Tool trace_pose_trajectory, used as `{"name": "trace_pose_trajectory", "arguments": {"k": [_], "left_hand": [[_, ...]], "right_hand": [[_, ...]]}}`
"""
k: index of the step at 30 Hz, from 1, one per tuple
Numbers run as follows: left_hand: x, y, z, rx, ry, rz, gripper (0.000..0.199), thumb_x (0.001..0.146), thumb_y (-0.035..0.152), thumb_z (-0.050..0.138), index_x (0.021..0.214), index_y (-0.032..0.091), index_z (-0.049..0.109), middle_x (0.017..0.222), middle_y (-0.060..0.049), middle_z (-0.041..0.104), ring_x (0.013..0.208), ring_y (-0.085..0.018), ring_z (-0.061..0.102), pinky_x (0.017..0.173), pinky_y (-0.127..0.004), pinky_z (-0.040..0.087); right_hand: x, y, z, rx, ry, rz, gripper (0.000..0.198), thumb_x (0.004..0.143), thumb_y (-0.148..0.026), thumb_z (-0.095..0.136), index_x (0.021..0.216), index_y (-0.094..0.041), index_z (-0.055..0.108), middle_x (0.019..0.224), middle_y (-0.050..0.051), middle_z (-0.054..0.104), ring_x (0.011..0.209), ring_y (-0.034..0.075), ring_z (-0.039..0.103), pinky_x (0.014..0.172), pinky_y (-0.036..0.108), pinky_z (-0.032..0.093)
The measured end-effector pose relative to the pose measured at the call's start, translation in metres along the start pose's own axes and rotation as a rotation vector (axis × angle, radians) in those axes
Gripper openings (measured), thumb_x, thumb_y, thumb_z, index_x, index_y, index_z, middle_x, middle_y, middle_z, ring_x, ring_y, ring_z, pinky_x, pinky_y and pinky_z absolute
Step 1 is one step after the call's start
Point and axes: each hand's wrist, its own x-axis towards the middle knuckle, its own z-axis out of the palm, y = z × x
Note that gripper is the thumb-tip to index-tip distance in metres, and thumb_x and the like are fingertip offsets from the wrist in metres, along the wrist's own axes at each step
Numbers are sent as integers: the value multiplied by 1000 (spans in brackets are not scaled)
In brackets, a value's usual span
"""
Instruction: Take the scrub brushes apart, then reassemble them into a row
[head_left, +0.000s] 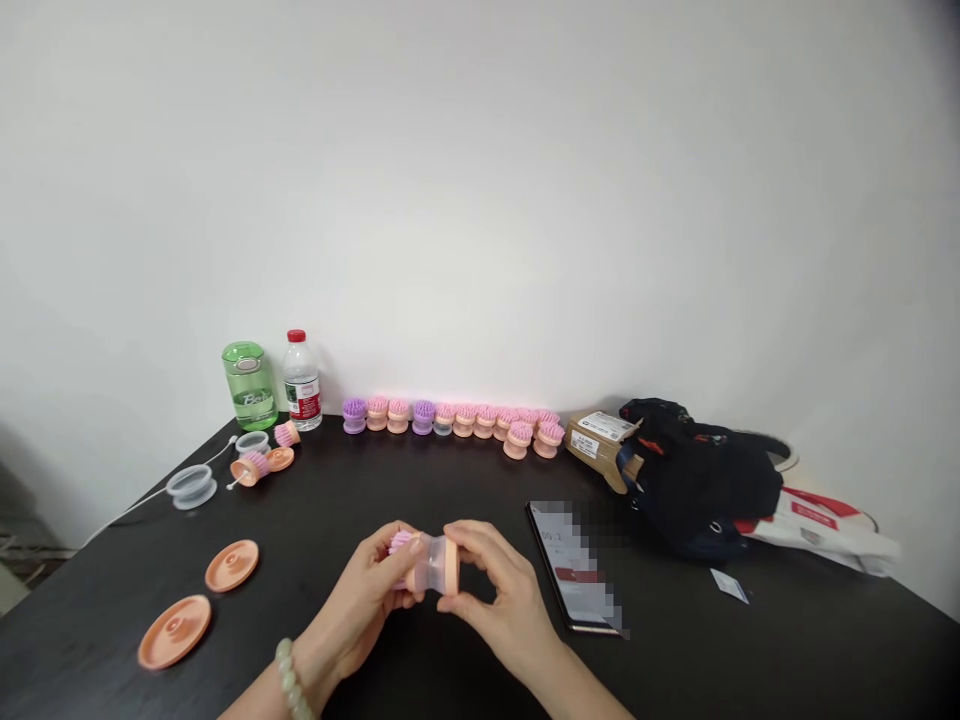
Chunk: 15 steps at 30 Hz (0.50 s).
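Note:
Between my hands, above the table's front part, is a bristle brush (430,563) with pink bristles, a clear middle and a peach end cap. It lies sideways, bristles toward the left. My left hand (375,583) is closed around the bristle end, its fingers partly covering the bristles. The thumb and fingers of my right hand (501,585) pinch the peach cap at the other end. On the left of the table lie two loose peach discs, a smaller one (232,566) and a larger one (175,632).
Along the wall stands a row of finished-looking pink and purple brushes (424,417). Clear rings (191,487) and loose bristle heads (250,468) lie at the left, near a green bottle (251,388) and a water bottle (302,385). Rightward are a phone (574,570), a carton (600,450) and a black bag (705,480).

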Motion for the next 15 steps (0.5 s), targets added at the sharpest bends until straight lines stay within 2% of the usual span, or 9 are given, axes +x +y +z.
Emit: {"name": "trace_pose_trajectory", "arguments": {"k": [3,6,10,12,15], "left_hand": [[1,-1,0,-23,27,-71,46,72,57,77,72,16,56,59,6,48,52,-6,42,51,-18,34],[2,-2,1,-40,36,-114,50,70,59,78,65,17,51,54,7,43,46,-4,35,45,-17,26],[3,-3,1,-22,25,-128,53,69,62,76,64,17,51,52,8,40,44,-4,30,42,-17,19],[2,-3,2,2,42,-130,52,70,62,75,65,17,52,54,7,43,46,-4,33,44,-18,22],[1,-3,1,123,53,-22,43,73,56,76,71,17,57,61,5,48,54,-8,40,50,-19,31]], "right_hand": [[1,-2,-3,-66,-33,-92,43,82,-23,76,122,-26,62,114,9,68,102,25,67,88,38,59],[2,-3,-7,-112,-83,-188,43,86,-12,68,126,-28,60,118,10,67,106,25,65,90,41,57],[1,-3,-9,-151,-118,-226,42,88,-13,64,127,-26,58,119,11,67,108,27,64,91,44,57],[0,-3,-9,-171,-108,-161,42,84,-23,72,124,-23,59,110,11,70,97,27,67,85,43,58],[-1,-1,-6,-121,-125,96,31,80,-39,74,103,-21,63,85,5,71,71,20,68,65,32,59]]}}
